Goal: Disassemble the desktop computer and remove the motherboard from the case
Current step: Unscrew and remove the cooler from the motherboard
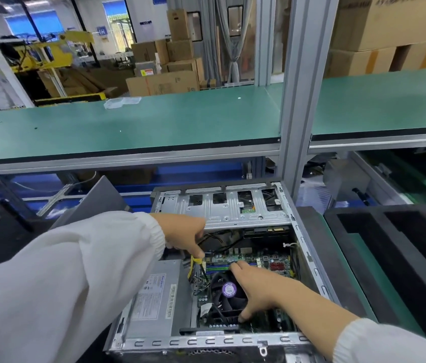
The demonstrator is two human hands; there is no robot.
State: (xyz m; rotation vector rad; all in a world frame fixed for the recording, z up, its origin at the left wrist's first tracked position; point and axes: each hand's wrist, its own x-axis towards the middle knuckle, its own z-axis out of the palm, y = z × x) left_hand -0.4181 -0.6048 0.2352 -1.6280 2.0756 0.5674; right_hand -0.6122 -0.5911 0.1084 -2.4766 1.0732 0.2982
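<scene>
An open silver computer case (233, 341) lies on its side on the bench in front of me. Inside it sits the green motherboard (261, 258), with a black CPU cooler fan (229, 292) on top. My right hand (256, 292) spans the fan, thumb at its near edge and fingers at its far edge. My left hand (188, 234) reaches in from the left and holds a yellow-handled screwdriver (198, 265), tip down beside the fan. A grey power supply (157, 297) fills the case's left side. A metal drive cage (233, 205) covers the far end.
A green shelf (128, 129) on an aluminium frame hangs over the bench, with an upright post (301, 100) just right of the case. Black foam trays (395, 244) lie to the right. A dark removed panel (94, 200) leans at the left.
</scene>
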